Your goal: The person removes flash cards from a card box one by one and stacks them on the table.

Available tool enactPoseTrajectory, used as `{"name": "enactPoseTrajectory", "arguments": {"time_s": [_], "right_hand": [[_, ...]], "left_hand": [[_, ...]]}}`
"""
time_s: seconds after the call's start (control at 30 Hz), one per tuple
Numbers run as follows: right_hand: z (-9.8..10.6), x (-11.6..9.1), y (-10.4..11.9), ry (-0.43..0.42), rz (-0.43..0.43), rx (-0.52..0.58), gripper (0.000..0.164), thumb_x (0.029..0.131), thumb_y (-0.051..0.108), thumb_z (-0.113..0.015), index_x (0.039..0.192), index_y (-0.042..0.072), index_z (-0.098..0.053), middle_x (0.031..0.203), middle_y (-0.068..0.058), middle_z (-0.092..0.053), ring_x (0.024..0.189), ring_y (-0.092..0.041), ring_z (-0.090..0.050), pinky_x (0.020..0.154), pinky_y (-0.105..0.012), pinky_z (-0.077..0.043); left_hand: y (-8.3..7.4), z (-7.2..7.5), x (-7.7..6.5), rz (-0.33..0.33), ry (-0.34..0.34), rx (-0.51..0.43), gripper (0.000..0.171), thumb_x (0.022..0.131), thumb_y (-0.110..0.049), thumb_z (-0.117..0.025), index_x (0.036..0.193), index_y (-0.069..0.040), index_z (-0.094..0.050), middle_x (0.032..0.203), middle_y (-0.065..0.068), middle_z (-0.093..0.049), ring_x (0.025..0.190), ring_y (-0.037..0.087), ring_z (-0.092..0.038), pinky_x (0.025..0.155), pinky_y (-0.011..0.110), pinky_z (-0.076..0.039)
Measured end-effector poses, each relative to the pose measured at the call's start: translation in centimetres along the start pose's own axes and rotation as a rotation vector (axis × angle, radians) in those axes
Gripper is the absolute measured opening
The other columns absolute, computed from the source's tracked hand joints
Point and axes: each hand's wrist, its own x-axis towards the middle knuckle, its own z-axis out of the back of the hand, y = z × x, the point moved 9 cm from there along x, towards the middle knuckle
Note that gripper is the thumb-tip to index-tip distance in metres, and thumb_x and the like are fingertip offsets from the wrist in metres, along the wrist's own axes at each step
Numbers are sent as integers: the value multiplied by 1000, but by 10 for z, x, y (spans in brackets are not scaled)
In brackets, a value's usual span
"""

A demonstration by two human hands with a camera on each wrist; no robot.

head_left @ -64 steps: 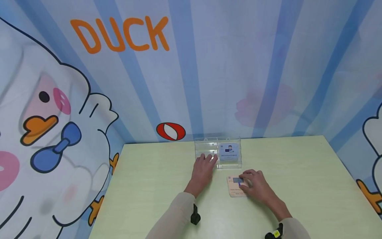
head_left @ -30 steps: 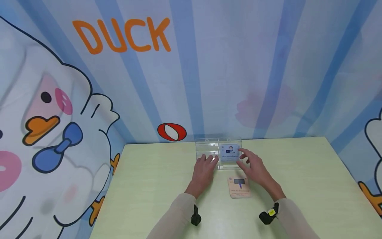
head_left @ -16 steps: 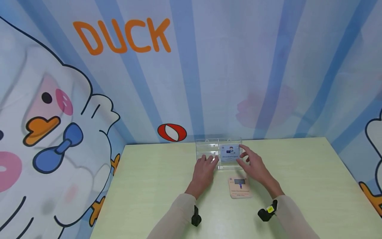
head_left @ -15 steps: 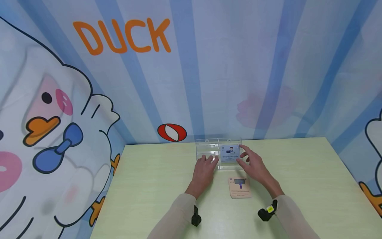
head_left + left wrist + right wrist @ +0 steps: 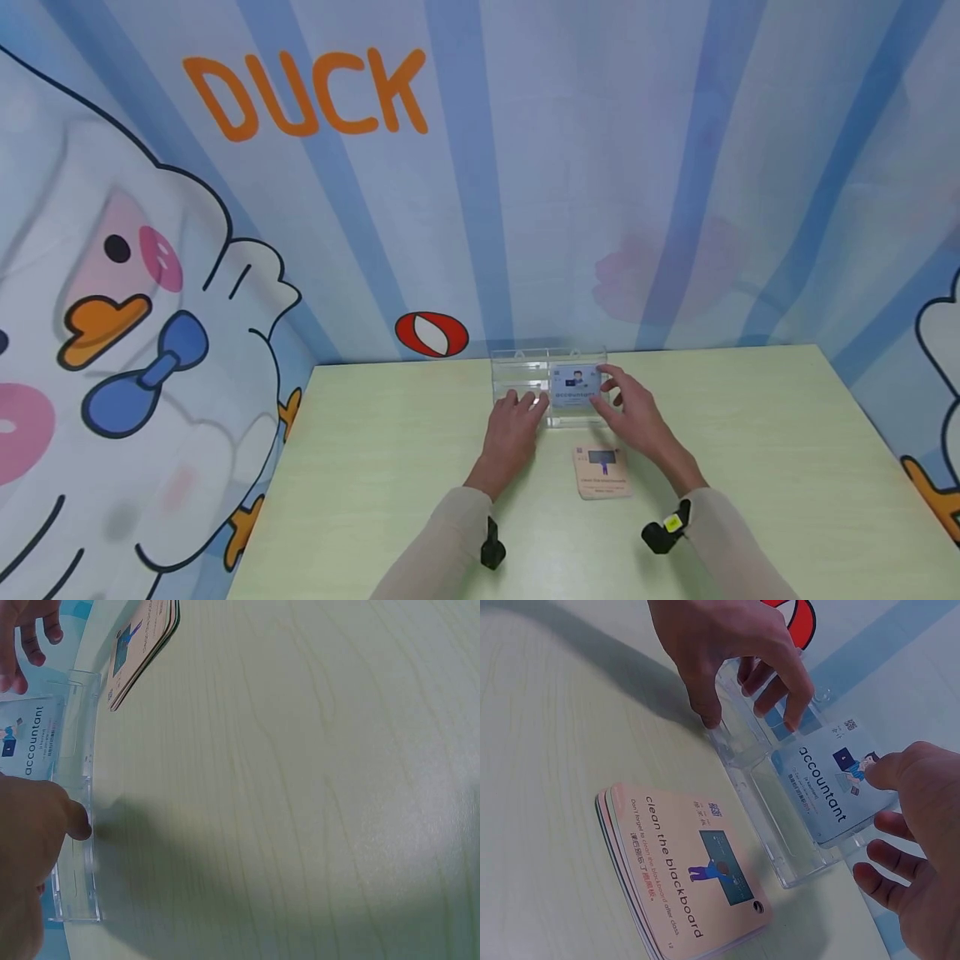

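A clear plastic card holder (image 5: 521, 364) with two compartments stands near the back of the table. Its right compartment bears a blue "accountant" flashcard (image 5: 574, 383). My left hand (image 5: 512, 436) holds the holder by its left compartment, the thumb at the front rim and the fingers reaching inside. At the right edge of the blue card, my right hand (image 5: 642, 423) pinches it; in the right wrist view the thumb (image 5: 889, 771) lies over the card's picture. A stack of peach flashcards (image 5: 682, 877), topped by "clean the blackboard", lies flat just before the holder.
The pale table (image 5: 390, 467) ends at a fabric backdrop (image 5: 555, 167) with blue stripes and duck drawings, close behind the holder. A small black wrist camera (image 5: 492, 550) sits on the left wrist and another camera (image 5: 662, 535) on the right.
My right hand has left the peach stack and moved up to the blue card's right edge. Most recently it shifts slightly left. My left hand stays at the holder.
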Motion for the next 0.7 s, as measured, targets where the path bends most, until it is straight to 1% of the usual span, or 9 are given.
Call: {"name": "enactPoseTrajectory", "arguments": {"time_s": [0.17,0.33,0.47,0.63,0.7], "right_hand": [[1,0,-1,-29,14,5,49,102,14,-66,146,4,-48,125,-21,-60,92,-28,-57,76,-39,-49],[1,1,-1,-42,40,34,47,101,12,-67,143,2,-50,128,-21,-60,87,-25,-60,73,-35,-51],[1,1,-1,-36,44,52,47,101,11,-67,143,1,-49,131,-23,-60,86,-25,-61,72,-33,-51],[-1,2,-3,-11,17,77,51,101,12,-67,146,6,-43,134,-25,-59,88,-25,-63,72,-34,-52],[-3,2,-3,-2,12,95,51,101,10,-67,145,8,-42,133,-25,-60,87,-26,-63,72,-35,-52]], "left_hand": [[-1,1,0,-7,-8,-1,52,92,-7,-76,139,-19,-58,120,1,-67,99,22,-54,93,38,-53],[-1,3,-1,-12,-16,-3,52,91,-7,-76,138,-18,-58,119,1,-67,98,23,-54,93,38,-53],[-1,3,-1,-15,-14,6,51,92,-7,-76,139,-18,-58,119,1,-67,99,22,-54,93,38,-53],[-1,3,-1,-17,-11,6,51,92,-8,-76,139,-19,-58,120,1,-66,100,22,-54,94,38,-53],[-1,3,-1,-17,-8,6,51,92,-8,-76,139,-19,-58,121,1,-66,100,22,-54,95,38,-53]]}}
